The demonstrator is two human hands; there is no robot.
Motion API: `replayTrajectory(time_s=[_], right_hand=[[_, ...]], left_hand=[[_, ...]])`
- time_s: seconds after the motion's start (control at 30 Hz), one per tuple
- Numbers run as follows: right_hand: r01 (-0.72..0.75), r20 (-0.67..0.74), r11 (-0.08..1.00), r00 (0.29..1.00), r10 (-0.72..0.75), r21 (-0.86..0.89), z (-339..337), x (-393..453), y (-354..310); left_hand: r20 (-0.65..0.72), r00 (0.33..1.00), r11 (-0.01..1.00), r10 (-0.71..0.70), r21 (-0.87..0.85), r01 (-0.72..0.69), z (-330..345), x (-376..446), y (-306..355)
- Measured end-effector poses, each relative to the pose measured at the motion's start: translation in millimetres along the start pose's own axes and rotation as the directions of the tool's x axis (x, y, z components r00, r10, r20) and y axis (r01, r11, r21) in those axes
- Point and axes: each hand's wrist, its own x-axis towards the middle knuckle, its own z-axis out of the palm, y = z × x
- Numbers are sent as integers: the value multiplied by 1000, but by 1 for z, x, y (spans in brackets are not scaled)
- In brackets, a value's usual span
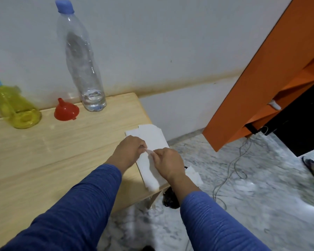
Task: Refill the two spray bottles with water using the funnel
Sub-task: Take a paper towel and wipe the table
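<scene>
2 hands are meeting over the tissues [152,156] at the table's right edge, and both are pinching the same small white twist of tissue between thumb and fingertips. The left hand [130,151] is curling its fingers in from the left of the tissues, knuckles up; the right hand [168,163] is gripping the twist from the right, just beside the left hand, so the fingertips are nearly touching. The tissues are lying flat as a white stack, reaching from under the hands back toward the wall and forward to the table's near corner. Blue sleeves [91,200] are covering both forearms up to the wrists.

Behind and to the left of the tissues, the funnel [66,110] is sitting mouth-down on the table [43,153], spout pointing up. Just right of the funnel and farther behind the tissues, 1 clear bottle [80,57] with a blue cap is standing upright by the wall, holding a little water at its bottom. Well left of the tissues, past the funnel, 1 yellow spray bottle [14,105] is standing at the picture's left edge with a blue collar and a pink trigger head that is partly cut off.

Right of the tissues, off the table, an orange panel [261,78] is leaning over the marble floor [252,196], and a grey cable [230,171] is trailing across it.
</scene>
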Motion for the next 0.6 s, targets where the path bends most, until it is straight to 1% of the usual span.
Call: replayTrajectory(time_s=[0.13,0.23,0.33,0.43,0.53,0.6], right_hand=[[108,39,993,993,-110,40,-35,16,-9],[152,32,986,987,-155,72,-58,34,-22],[236,6,971,972,-236,38,-69,56,-37],[335,-36,940,942,-334,58,-69,80,-64],[420,-97,907,905,-415,37,-57,101,-96],[461,-106,887,883,-457,18,-41,112,-112]], left_hand=[[-87,992,995,-86,-60,81,-14,5,-2],[-233,970,997,-71,-32,66,-35,6,-8],[-390,916,995,-91,1,99,-67,7,-17],[-515,851,986,-106,57,158,-108,7,-36],[-601,796,975,-79,120,187,-140,-3,-57],[-633,772,960,-55,178,215,-147,-15,-72]])
